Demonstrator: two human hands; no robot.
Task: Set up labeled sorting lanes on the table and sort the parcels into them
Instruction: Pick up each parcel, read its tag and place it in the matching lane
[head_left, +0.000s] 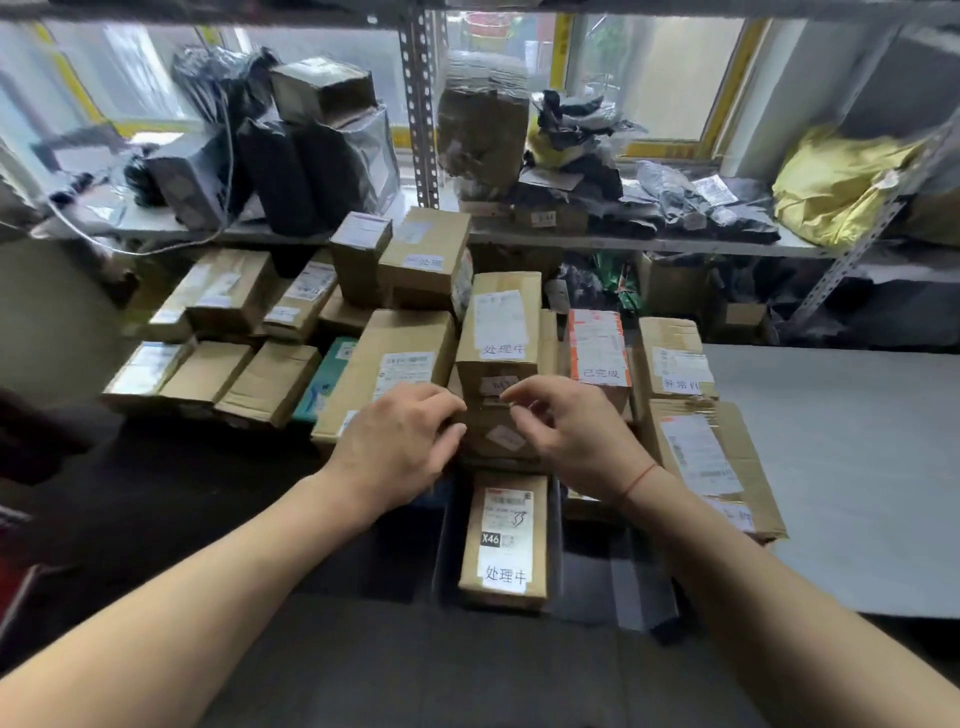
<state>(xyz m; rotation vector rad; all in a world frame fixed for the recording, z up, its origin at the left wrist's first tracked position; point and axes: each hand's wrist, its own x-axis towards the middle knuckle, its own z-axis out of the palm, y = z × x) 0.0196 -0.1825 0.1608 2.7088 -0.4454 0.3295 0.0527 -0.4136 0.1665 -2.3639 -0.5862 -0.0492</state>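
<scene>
nearest, a labelled parcel (503, 540) is lying flat, starting a lane. beyond, the left hand (400, 447) is steadying a small box (496, 415) with curled fingers; the right hand (576, 431) is hovering, fingers loosely apart.

Bare forearms; a thin red string bracelet (638, 478) circles the right wrist.
</scene>
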